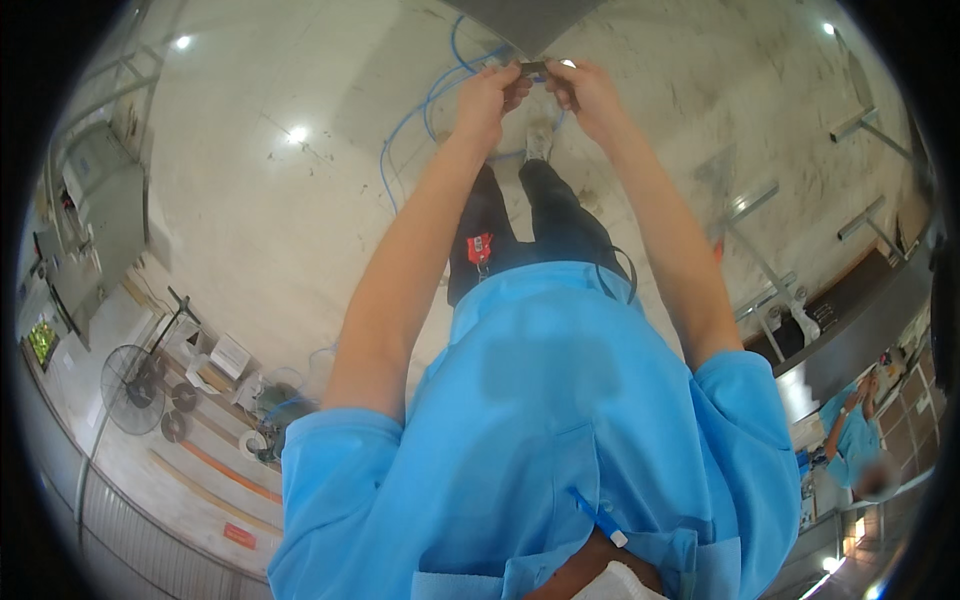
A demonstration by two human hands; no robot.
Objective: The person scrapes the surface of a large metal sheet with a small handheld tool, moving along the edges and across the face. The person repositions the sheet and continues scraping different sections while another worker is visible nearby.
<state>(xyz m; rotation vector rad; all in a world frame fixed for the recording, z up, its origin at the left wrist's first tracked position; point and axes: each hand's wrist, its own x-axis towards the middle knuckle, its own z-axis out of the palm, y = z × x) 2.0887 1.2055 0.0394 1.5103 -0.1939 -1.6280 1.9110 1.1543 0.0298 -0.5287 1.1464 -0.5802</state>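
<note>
Both my arms reach forward, and the hands meet at the top middle of the head view. A short dark strip (535,68) spans the gap between them; its kind is too small to tell. My left hand (488,97) pinches its left end between thumb and fingers. At the other end, my right hand (588,96) is closed on it too, fingers curled underneath. Just beyond the strip is the pointed corner of a dark grey panel (530,22). Whether the strip touches that corner, I cannot tell.
A blue hose (388,150) lies looped on the pale floor near my feet. Metal stands (755,200) are on the right, with a dark long board (850,330) and another person (855,440) farther back. A fan (133,390) and a grey machine (108,200) stand left.
</note>
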